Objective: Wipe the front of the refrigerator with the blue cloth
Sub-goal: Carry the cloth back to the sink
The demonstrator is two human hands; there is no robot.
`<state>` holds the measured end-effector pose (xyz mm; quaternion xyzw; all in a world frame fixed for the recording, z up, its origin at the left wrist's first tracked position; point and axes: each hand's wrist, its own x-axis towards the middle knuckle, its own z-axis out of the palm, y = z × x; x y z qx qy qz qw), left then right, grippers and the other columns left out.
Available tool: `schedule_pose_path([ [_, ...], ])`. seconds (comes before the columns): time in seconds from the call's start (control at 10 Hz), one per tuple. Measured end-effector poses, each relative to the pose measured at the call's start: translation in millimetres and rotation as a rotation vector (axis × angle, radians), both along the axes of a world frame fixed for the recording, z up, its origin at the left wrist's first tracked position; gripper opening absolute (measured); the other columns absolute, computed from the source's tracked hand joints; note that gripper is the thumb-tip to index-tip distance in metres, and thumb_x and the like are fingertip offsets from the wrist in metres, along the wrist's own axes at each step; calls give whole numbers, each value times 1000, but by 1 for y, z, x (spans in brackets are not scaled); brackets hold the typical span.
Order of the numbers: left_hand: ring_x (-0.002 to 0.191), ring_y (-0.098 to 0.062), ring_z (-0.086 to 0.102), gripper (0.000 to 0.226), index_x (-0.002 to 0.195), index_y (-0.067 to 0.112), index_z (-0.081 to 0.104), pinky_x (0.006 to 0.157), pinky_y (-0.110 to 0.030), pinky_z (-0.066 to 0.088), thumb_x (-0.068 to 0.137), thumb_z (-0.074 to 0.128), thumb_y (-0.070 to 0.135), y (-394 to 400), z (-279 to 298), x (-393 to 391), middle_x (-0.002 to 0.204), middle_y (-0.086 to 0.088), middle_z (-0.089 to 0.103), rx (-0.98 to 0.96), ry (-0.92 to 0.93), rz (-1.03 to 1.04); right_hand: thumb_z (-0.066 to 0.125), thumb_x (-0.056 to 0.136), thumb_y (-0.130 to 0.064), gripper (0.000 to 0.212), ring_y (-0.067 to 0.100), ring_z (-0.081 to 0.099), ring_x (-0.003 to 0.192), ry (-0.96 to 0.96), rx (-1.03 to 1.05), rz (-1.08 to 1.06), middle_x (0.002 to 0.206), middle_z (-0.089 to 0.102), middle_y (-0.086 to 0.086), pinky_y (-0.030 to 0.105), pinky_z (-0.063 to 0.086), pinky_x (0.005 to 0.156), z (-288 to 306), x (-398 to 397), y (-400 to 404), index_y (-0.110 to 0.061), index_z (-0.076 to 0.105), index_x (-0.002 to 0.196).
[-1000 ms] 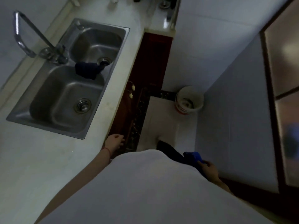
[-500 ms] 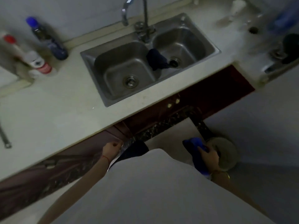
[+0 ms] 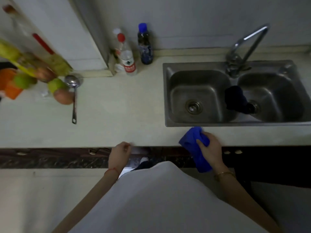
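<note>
Counter (image 3: 117, 115) ran full width ahead of both hands, pale and dim. I saw a white tall panel (image 3: 55, 31) at far left beyond the left hand; could be the refrigerator, couldn't confirm. Double sink (image 3: 235, 122) sat ahead of the right hand, tap (image 3: 245, 44) at its back edge, dark rag (image 3: 235, 98) draped over the divider between the basins. Blurred fruit pile (image 3: 50, 81) was well left of the left hand, a ladle (image 3: 74, 98) lying beside it with the handle pointing toward me. Two bottles stood at the wall ahead of the left hand: red-capped bottle (image 3: 126, 54) and blue-capped bottle (image 3: 144, 46), near each other. Right hand (image 3: 210, 148) was closed around the blue cloth (image 3: 195, 145), bunched, one end poking forward over the counter edge near the sink rim, the other hanging below the hand. Left hand (image 3: 120, 153) was at the counter's front edge, fingers curled, holding nothing I could see; contact with the edge unclear.
</note>
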<state>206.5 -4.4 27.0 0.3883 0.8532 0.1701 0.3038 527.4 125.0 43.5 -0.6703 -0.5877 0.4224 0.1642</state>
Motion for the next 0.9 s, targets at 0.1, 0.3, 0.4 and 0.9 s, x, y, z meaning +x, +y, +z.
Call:
schedule_pose_path([
  [0.1,92,-23,66,18,104,13,68,79,-31,50,91,58,19,25,15,-43,104,-5,72,97,59,-33,62,91,-29,44,23,49,120,-43,113,161,130,56,3,43,41,106,8,-60,33,-20,50,133],
  [0.3,106,-28,63,31,120,12,64,88,-37,52,90,58,19,66,14,-120,117,-8,68,143,245,-218,58,94,-28,47,23,46,119,-153,367,456,134,53,-1,40,32,106,22,-184,113,-27,43,138],
  [0.4,105,-30,63,33,121,11,64,86,-38,52,89,58,19,79,7,-138,116,-9,68,115,286,-218,56,94,-25,48,23,44,120,-232,403,607,138,50,-2,38,30,104,21,-234,149,-26,42,139],
  [0.9,99,-37,64,33,117,8,67,78,-42,54,86,62,17,80,-18,-135,114,-14,69,2,285,-187,50,98,-23,40,23,44,129,-203,310,524,138,51,5,40,32,115,-1,-238,150,-15,47,137],
])
